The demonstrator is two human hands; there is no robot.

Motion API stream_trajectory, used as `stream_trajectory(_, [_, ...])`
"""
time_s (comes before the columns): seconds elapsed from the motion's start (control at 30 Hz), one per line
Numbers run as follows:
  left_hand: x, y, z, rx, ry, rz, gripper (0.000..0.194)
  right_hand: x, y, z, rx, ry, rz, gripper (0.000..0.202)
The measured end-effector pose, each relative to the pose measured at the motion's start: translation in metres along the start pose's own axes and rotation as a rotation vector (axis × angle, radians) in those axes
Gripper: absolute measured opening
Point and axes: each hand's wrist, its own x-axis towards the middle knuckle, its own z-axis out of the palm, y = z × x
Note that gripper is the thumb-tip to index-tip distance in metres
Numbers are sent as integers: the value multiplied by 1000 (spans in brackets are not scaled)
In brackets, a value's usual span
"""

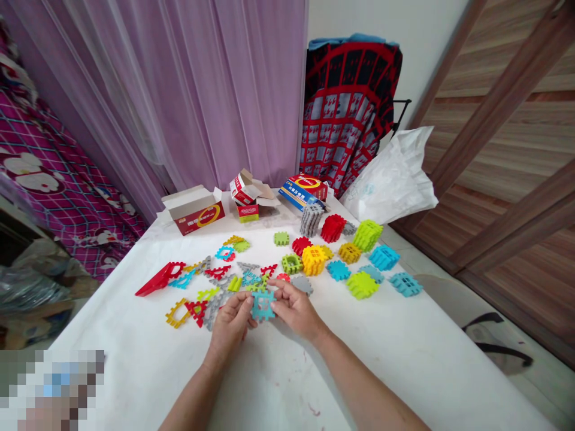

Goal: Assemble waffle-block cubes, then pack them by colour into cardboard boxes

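Beyond both hands hung the purple curtain (215,90), and beneath them spread the white table (278,383). Far ahead of the right hand (294,308), toward its right, stood the white bag (390,179). Well ahead of the left hand (231,320), the red box (202,218) sat with its flaps open. Grey (311,220), red (333,228), green (368,235), yellow (313,260) and blue stacks (385,257) lay ahead and to the right of the right hand. Left of the left hand lay the red slope (155,280). Smallest was the blue piece (256,306), raised between the hands, its window facing the head; left thumb and fingers pinched its left side, right thumb and fingers its right.
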Motion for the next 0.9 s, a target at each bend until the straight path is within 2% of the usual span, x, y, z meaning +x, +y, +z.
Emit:
stream_trajectory(0.07, [-1,1,0,1,18,20,61,-1,2,3,-48,-11,5,33])
stream_trajectory(0.3, [-1,-3,1,58,-78,-7,58,1,11,11,-55,175,-48,29])
stream_trajectory(0.57, [4,2,-2,-67,75,-35,65,-7,0,6,-557,178,-244,10])
stream_trajectory(0.6, [4,3,-3,-78,77,-27,63,-8,-1,6,-616,172,-285,11])
stream_trajectory(0.7, [4,2,-3,-107,53,-22,58,-11,-3,6,-779,136,-440,41])
stream_trajectory(0.77, [4,0,-4,-116,36,-37,58,-11,-3,6,-880,110,-525,53])
stream_trajectory(0.9, [4,-4,-4,-126,14,-42,57,-12,-1,7,-977,106,-598,46])
